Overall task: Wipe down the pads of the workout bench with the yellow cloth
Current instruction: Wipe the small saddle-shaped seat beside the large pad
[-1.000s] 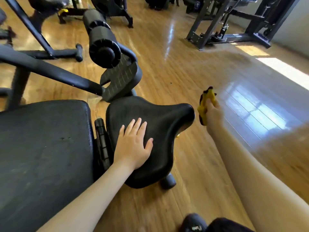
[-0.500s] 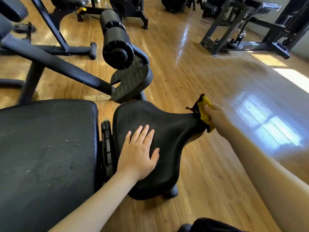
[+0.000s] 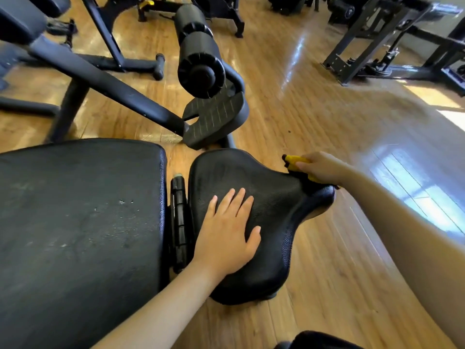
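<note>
The black seat pad point(image 3: 276, 197) of the workout bench lies in the middle, narrowing to the right. My left hand point(image 3: 226, 235) rests flat on it with fingers spread, holding nothing. My right hand point(image 3: 324, 167) grips the yellow cloth point(image 3: 293, 161) and presses it on the narrow tip of the seat pad. Most of the cloth is hidden under my fingers. The large black back pad point(image 3: 75, 235) fills the left side, with dusty specks on its surface.
A black foam roller point(image 3: 198, 51) and a ribbed foot plate point(image 3: 214, 117) stand just beyond the seat pad on the bench frame point(image 3: 105, 81). Other black gym machines point(image 3: 392, 41) stand at the back right. Wooden floor point(image 3: 339, 122) lies to the right.
My right hand has brought the yellow cloth from off the seat's right side onto the narrow tip of the seat pad. My left hand has stayed flat on the pad.
</note>
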